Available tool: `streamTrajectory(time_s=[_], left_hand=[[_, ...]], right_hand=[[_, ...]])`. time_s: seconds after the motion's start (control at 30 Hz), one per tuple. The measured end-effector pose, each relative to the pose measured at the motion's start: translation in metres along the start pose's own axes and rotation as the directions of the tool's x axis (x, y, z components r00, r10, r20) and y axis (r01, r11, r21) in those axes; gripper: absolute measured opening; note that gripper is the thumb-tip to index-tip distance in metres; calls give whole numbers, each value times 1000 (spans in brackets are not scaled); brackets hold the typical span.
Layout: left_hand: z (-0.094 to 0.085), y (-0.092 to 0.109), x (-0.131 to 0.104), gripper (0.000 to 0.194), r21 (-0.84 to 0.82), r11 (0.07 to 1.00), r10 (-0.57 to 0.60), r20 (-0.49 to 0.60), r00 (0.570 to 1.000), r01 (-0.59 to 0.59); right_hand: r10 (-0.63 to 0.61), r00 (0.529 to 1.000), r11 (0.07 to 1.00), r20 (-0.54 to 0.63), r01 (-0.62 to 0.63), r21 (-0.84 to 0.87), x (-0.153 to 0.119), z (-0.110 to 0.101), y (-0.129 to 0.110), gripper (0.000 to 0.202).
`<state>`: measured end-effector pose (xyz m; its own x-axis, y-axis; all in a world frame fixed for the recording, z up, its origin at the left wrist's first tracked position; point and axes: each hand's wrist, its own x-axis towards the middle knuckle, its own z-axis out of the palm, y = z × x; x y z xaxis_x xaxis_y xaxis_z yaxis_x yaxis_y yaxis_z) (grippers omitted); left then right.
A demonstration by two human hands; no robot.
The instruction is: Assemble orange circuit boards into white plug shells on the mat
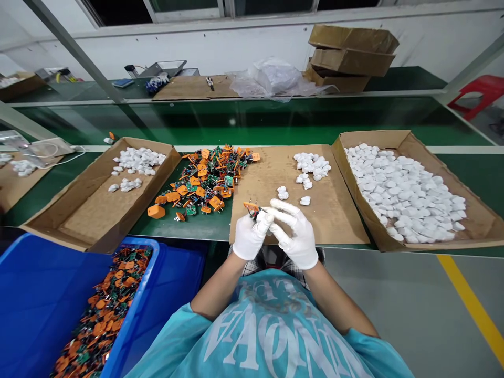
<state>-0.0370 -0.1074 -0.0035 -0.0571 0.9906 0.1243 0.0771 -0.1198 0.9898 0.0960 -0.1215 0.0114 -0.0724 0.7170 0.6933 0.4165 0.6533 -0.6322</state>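
Note:
My left hand (250, 235), in a white glove, is closed in a pinch on an orange plug part (251, 207) with metal pins and a dark lower section. My right hand (296, 233), also gloved in white, is close beside it. Its fingers are stretched toward the plug part and spread apart, with the fingertips at my left thumb; I see nothing held in them. Both hands are above the front edge of a cardboard sheet (268, 173). Small white covers (313, 165) lie on this sheet, a few of them just beyond my right hand. To the left is a heap of orange plug parts with green circuit boards (208, 178).
A cardboard tray (79, 215) with some white pieces stands left; another tray (417, 139), full of white covers, stands right. Below left, a blue bin (151, 262) holds many orange parts. Cardboard boxes (350, 60) and clear plastic bags (271, 79) sit on the back shelf.

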Motion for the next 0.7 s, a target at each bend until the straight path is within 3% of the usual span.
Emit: streamTrajectory(time_s=[0.1, 0.3, 0.47, 0.7], left_hand=[[-1, -6, 1, 44, 9, 1000, -2, -65, 998, 2], [-1, 1, -3, 64, -173, 979, 119, 63, 991, -107], [3, -3, -8, 54, -325, 945, 58, 40, 998, -42], [-3, 6, -7, 59, -126, 979, 185, 192, 964, -162]], right_hand=[[19, 1000, 999, 16, -19, 29, -1, 3, -1, 33], [-29, 1000, 999, 7, 29, -30, -3, 4, -1, 31], [-6, 1000, 1000, -1, 6, -4, -3, 2, -5, 32], [-74, 997, 994, -17, 72, -87, -4, 3, -4, 35]])
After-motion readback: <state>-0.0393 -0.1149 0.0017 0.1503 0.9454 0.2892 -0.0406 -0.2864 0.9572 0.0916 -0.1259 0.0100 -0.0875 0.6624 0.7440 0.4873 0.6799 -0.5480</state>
